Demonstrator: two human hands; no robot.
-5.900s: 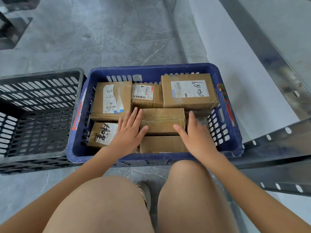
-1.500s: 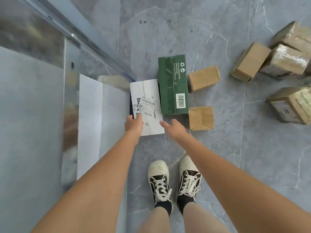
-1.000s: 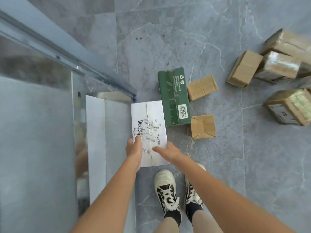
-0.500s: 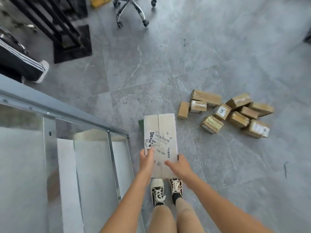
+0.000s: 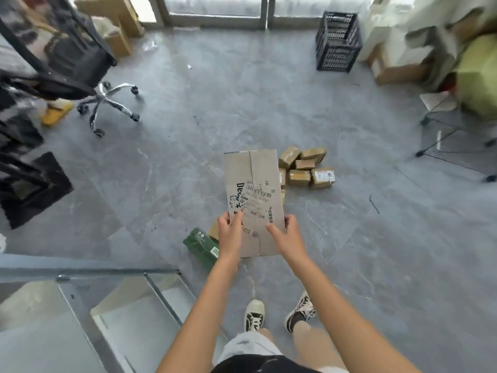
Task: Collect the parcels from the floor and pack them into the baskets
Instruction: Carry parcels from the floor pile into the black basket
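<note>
I hold a long white parcel [image 5: 252,184] with a shipping label in front of me, well above the floor. My left hand [image 5: 230,232] grips its near left edge and my right hand [image 5: 285,234] grips its near right edge, thumbs on top. On the floor below lie a green box [image 5: 200,244] and a small brown parcel [image 5: 213,231] partly hidden behind my left hand. Several brown parcels [image 5: 306,168] sit in a heap beyond the white one. A black basket [image 5: 337,41] stands on its side far back by the window.
A metal shelf frame [image 5: 88,273] fills the lower left. An office chair [image 5: 107,103] and dark racks stand at the left. Cardboard boxes and a green bag [image 5: 476,74] crowd the right back corner, next to a wire stand [image 5: 457,141].
Both hands picked the white parcel up off the floor beside the green box and raised it. My view rose as I stood up, showing the room and the far basket.
</note>
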